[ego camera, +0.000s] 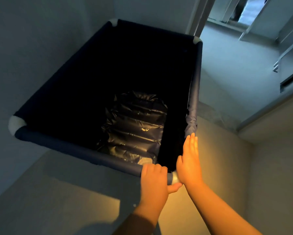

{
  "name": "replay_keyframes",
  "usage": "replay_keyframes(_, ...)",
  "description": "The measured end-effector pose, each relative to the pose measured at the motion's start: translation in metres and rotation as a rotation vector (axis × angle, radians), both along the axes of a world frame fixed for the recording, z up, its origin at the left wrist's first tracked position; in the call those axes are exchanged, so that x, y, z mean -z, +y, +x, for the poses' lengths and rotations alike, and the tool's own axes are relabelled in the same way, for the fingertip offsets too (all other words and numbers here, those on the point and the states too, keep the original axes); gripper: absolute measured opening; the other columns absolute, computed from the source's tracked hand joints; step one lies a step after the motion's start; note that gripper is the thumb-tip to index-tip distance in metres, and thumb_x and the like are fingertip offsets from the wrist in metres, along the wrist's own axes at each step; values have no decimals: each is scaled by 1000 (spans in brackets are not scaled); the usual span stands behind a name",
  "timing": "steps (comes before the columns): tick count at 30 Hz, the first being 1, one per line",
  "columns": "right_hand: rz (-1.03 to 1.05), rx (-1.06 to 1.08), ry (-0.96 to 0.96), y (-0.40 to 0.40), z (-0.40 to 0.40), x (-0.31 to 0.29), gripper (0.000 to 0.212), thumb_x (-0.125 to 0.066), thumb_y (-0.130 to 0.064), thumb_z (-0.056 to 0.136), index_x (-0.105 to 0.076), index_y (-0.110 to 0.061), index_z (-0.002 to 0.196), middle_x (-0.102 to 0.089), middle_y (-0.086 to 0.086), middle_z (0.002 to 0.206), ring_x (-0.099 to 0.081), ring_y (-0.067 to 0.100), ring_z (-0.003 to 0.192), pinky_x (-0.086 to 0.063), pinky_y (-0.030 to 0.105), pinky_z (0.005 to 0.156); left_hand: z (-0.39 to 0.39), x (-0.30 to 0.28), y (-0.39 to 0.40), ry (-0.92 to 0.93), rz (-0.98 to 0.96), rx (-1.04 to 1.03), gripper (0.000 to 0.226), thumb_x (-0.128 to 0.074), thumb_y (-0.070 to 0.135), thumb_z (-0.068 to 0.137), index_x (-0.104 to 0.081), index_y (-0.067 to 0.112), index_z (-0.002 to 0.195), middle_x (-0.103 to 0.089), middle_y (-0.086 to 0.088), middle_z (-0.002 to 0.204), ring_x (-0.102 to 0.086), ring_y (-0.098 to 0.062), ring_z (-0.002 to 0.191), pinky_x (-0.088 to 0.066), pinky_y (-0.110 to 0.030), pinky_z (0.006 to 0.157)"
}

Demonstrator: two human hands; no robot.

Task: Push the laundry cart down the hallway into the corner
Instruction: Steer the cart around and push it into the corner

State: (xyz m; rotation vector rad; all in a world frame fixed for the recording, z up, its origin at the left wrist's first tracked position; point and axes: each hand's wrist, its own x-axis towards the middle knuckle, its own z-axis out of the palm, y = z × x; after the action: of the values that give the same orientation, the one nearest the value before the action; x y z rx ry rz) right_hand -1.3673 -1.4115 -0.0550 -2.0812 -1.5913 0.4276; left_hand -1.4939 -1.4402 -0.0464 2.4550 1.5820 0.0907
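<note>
Left hand: the left hand (153,181) is curled over the near rail of the cart (78,150), fingers wrapped on top and thumb under, right beside the near-right corner joint (174,178).
Right hand: the right hand (190,160) lies flat and open along the right rail just past that same joint, palm pressing, gripping nothing.
Cart's place: it stands tight in the wall corner, its left side close along the left wall (32,48) and its far end near the back wall; the doorway (227,31) lies off beyond its far-right corner.
Handling: empty but for a dark shiny liner (135,129) at the bottom, so it probably rolls light; the rails look stiff under soft, likely slick fabric sleeves.
Where to hold: the rails beside the joint, where the frame seems firmest.
Long axis: runs away from the joint toward the far corner, angled slightly left, the short end nearest the person.
Progress: judged nearly or fully parked.
</note>
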Motion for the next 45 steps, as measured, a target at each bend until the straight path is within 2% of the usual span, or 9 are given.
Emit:
replay_keyframes(4,-40,-71,-7,-16,52,-3,80,-36,12,77,-3,-6,147,7,9,157,16,12,140,12,12,107,44,-5,-24,32,4,55,51,-54,81,53,-62,32,62,-57,14,57,-57,-7,59,-46,-23,63)
replay_keyframes(7,-85,-109,-40,-17,91,-8,77,-36,12,77,-4,-3,146,5,13,156,12,20,142,3,25,114,72,-10,-31,-35,82,145,46,-61,68,63,-67,32,91,-66,17,80,-62,-5,80,-50,-19,77)
replay_keyframes(10,-129,-165,-92,-10,131,-11,75,-37,11,78,-4,0,145,4,16,156,10,25,143,0,29,115,97,-4,-27,-140,33,210,50,-54,46,86,-48,21,129,-60,5,120,-52,-15,111,-37,-29,101)
replay_keyframes(14,-180,-174,-238,-3,167,-15,71,-39,6,83,-4,3,145,2,18,156,6,27,144,-11,32,114,131,1,-24,-79,26,210,56,-46,32,93,-26,15,143,-39,-4,145,-36,-22,131,-20,-37,113)
replay_keyframes(21,-141,-248,-448,-44,147,-10,56,-36,-31,96,-25,-3,143,-22,16,153,-14,30,142,-12,43,115,63,3,-14,61,118,-14,60,-61,45,81,-45,18,133,-52,-7,135,-47,-26,123,-27,-46,108)
replay_keyframes(26,-112,-231,-466,-43,120,-3,56,-35,-38,95,-35,-4,140,-34,14,149,-22,30,140,-17,45,114,-16,-4,5,259,-75,-358,92,-53,76,67,-35,24,139,-34,-4,150,-24,-24,140,-11,-47,114)
replay_keyframes(35,-53,-202,-494,-18,122,-5,50,-32,-35,96,-43,-7,136,-46,11,142,-30,28,137,-24,48,110,-23,4,23,235,-41,-330,77,-56,73,67,-47,25,128,-62,2,120,-54,-21,114,-26,-41,110)
replay_keyframes(39,-34,-173,-504,1,116,-10,57,-20,-37,93,-46,-7,134,-49,10,140,-32,29,137,-24,49,110,-27,9,46,285,-45,-310,77,-50,77,68,-48,26,125,-62,4,116,-54,-21,112,-27,-41,108)
replay_keyframes(45,-114,-153,-540,37,94,-9,48,-32,-35,98,-37,-12,140,-40,7,147,-20,25,141,-13,45,114,-50,13,92,333,-10,-284,76,-47,80,66,-51,28,121,-65,4,110,-57,-21,105,-33,-38,101)
